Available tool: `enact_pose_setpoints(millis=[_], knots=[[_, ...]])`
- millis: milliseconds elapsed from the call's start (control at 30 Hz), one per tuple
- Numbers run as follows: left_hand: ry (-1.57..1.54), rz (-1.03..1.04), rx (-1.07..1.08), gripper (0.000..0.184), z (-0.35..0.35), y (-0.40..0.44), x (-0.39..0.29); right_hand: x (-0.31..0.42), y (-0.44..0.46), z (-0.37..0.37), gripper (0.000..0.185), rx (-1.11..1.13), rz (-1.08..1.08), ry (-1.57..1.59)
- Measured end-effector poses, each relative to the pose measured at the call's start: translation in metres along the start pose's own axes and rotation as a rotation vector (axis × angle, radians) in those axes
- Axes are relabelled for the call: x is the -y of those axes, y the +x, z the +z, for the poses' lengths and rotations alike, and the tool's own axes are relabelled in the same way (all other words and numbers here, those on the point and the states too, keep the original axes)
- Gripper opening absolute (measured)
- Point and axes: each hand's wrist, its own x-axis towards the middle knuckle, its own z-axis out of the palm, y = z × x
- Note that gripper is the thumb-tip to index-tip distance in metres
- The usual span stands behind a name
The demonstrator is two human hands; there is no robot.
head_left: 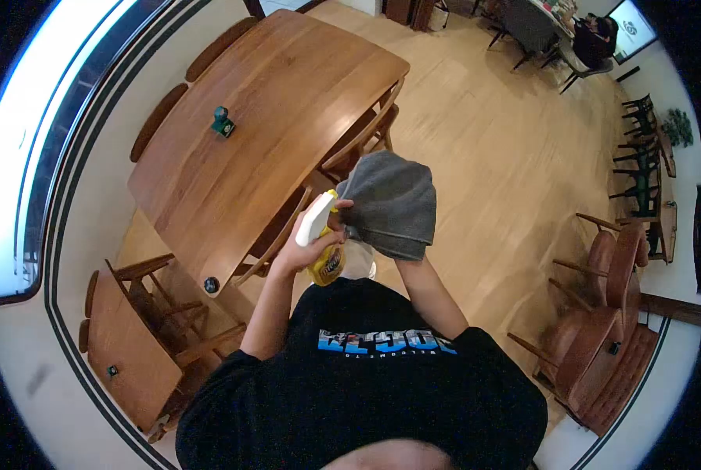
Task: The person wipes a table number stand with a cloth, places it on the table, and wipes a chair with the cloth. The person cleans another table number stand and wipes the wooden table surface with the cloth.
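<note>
In my left hand (307, 243) is a spray bottle (327, 262) with a white and yellow trigger head and a yellow label, held upright in front of my chest. A dark grey cloth (393, 200) drapes over my right hand (413, 262), covering its fingers; only the wrist and forearm show below it. The cloth's left edge touches the fingertips of my left hand near the nozzle. Something clear and whitish (358, 260) is partly visible between the bottle and the cloth.
A long wooden table (288, 86) at upper left bears a small green holder (223, 123) and a round black object (212, 285). Wooden chairs (366, 145) line its near side. A smaller table (127, 352) stands lower left, armchairs (589, 352) lower right. A seated person (594, 39) is far off.
</note>
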Motion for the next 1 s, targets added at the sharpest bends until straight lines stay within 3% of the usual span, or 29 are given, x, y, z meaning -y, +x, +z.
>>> enact_pose_setpoints(millis=[67,100,267,400,600,733,833,900,967,1000], knots=[[-0.077,-0.043,-0.019,0.057,-0.006,0.012,0.003,-0.007,0.017,-0.015,0.069,-0.002,0.152,0.525],[-0.083,-0.039,-0.018,0.057,-0.007,0.019,0.002,-0.003,0.026,-0.016,0.069,-0.002,0.152,0.518],[0.088,0.138,0.045,0.058,-0.021,0.071,-0.010,0.019,0.081,-0.013,0.079,0.028,0.062,0.083],[0.032,0.007,0.277,0.055,-0.035,0.120,-0.010,0.056,0.120,0.002,0.093,0.110,-0.177,-0.752],[-0.142,0.059,0.362,0.059,-0.049,0.166,-0.001,0.084,0.162,0.003,0.094,0.045,-0.135,-0.932],[-0.314,0.017,0.398,0.055,-0.066,0.193,-0.009,0.101,0.186,0.014,0.057,0.180,-0.102,-0.314],[-0.294,0.017,0.335,0.052,-0.079,0.202,-0.007,0.095,0.201,-0.001,0.062,0.131,-0.054,-0.126],[-0.283,0.004,0.261,0.050,-0.082,0.204,-0.001,0.103,0.208,-0.021,0.082,-0.160,0.063,0.341],[-0.239,0.044,0.121,0.048,-0.084,0.211,0.005,0.120,0.215,-0.022,0.079,0.153,0.019,0.513],[-0.192,0.078,0.009,0.046,-0.085,0.208,0.009,0.123,0.214,-0.032,0.072,0.139,0.047,0.530]])
